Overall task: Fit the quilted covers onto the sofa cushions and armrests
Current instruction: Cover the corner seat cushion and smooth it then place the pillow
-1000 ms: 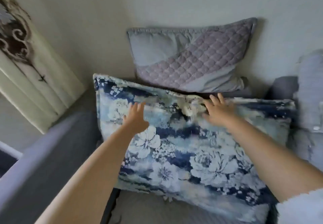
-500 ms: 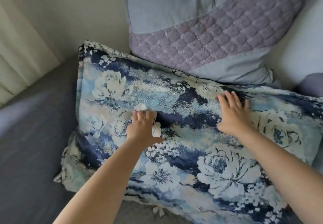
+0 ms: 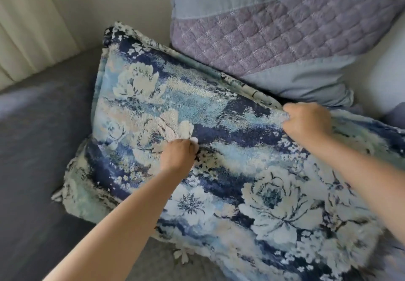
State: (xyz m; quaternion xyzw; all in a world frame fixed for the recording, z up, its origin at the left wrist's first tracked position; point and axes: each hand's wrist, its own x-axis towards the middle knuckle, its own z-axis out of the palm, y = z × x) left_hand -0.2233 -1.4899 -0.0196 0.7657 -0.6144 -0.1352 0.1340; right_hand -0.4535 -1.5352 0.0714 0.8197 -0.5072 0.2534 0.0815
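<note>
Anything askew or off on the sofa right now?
Floral cushion lies tilted across the sofa seat, not squared; both hands bunch its fabric. Quilted pillow behind stands against the wall. No damage visible.

Left: bare grey sofa seat (image 3: 39, 140) lay open.
Far: quilted pillow (image 3: 274, 35) touched the floral cushion (image 3: 219, 171), blocking.
Far left: curtain (image 3: 32, 17).

A: Big cushion?
B: Floral cushion (image 3: 219, 149), blue/white woven cover, lies tilted on the grey sofa seat (image 3: 39, 149), top edge leaning twd the back.
A: And behind it?
B: Quilted cushion (image 3: 274, 28), lilac diamond-stitch band btwn pale blue panels, propped upright, touching the floral one's top edge.
</note>
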